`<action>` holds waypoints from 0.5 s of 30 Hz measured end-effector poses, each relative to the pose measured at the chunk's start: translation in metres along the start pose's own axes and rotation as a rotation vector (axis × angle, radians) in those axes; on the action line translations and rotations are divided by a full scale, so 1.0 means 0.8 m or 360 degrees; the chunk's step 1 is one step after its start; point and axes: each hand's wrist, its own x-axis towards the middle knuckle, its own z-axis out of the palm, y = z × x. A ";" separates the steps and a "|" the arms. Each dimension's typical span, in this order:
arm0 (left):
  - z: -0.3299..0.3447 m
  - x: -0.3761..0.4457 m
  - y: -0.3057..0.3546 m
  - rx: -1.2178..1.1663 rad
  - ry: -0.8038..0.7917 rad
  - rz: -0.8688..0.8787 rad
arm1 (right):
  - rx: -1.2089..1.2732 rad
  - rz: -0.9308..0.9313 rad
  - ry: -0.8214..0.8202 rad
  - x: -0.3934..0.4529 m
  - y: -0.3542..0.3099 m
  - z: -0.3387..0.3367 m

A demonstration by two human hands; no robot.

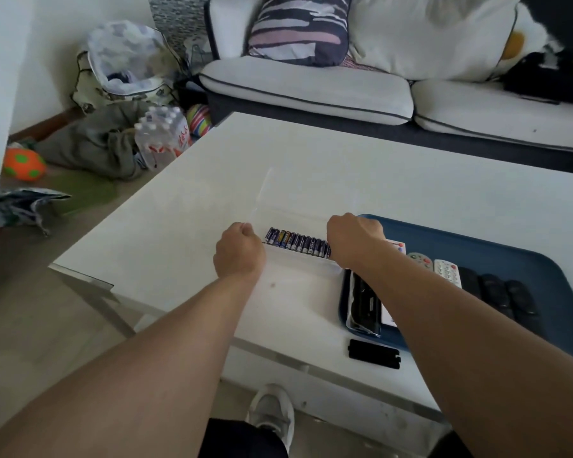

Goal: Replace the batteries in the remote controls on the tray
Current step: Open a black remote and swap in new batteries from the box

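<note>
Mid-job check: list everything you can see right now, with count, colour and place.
Batteries: one row, dark blue, in clear box between the hands.
Clear box: one, transparent, on table left of tray.
Tray: one, blue, table's right side.
Remotes: about six, two light, rest black, on tray.
Black covers: stack, black, table's near edge.
Table: one, white.
Sofa: white, behind table.
Balls: two, orange-green and striped, floor left.
Water bottles: one pack, floor left.
Left hand: grips box's left end.
Right hand: grips box's right end.
</note>
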 end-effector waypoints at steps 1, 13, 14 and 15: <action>0.000 0.000 0.000 -0.0003 -0.0003 -0.0001 | -0.0005 0.0005 -0.0009 -0.001 -0.001 -0.002; -0.005 -0.003 0.001 -0.0044 -0.0037 0.0008 | -0.0016 0.0049 -0.0041 0.004 -0.004 -0.001; -0.005 -0.003 0.002 -0.0041 -0.0043 0.0006 | -0.0009 0.0053 -0.0055 0.005 -0.004 -0.002; -0.007 -0.004 0.002 -0.0035 -0.0045 0.0005 | -0.0005 0.0053 -0.0070 0.005 -0.004 -0.002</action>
